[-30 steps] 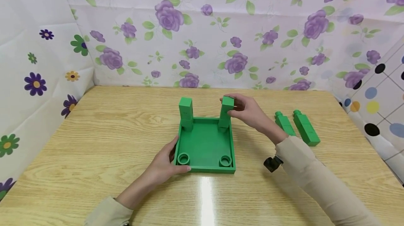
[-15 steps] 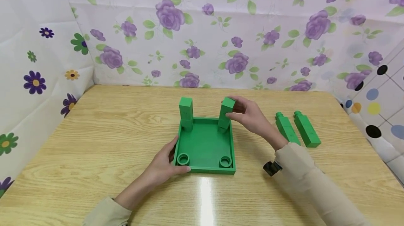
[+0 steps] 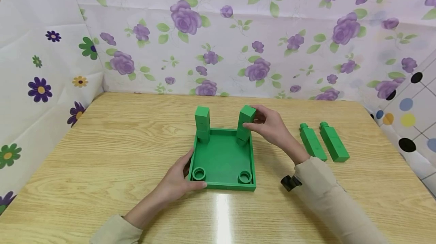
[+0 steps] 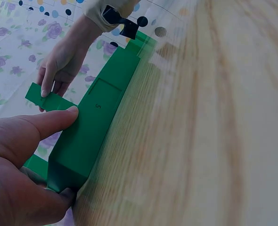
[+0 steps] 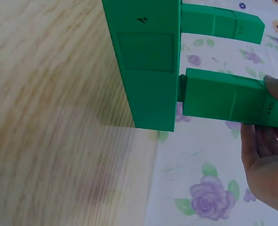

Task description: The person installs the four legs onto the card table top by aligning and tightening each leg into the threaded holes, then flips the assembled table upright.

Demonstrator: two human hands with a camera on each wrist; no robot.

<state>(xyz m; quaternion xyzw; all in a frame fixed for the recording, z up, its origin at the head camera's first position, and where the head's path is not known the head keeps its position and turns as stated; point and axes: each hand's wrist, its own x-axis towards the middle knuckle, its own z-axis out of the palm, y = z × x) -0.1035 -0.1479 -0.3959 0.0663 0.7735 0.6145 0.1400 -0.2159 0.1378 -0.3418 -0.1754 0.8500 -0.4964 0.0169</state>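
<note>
A square green tray-like base (image 3: 223, 157) lies on the table, with round threaded-looking sockets (image 3: 244, 177) at its two front corners. My left hand (image 3: 177, 179) grips the base's front left corner, thumb over the front rim. At the back left corner stands an upright green block leg (image 3: 203, 122). My right hand (image 3: 270, 124) pinches a second green leg (image 3: 246, 117) near its top, at the back right corner. This leg is turned out of line with the base. In the right wrist view, a narrow neck shows between the held leg (image 5: 209, 94) and the base.
Two more green legs (image 3: 312, 143) (image 3: 334, 143) with screw-shaped ends lie side by side on the wooden table (image 3: 136, 130), right of the base. A flowered cloth (image 3: 231, 39) hangs behind the table. A black wrist camera (image 3: 290, 183) sits under the right sleeve.
The held leg has turned about its own length, so a corner of it now faces forward. My right hand has turned with it. The left hand keeps its grip on the base.
</note>
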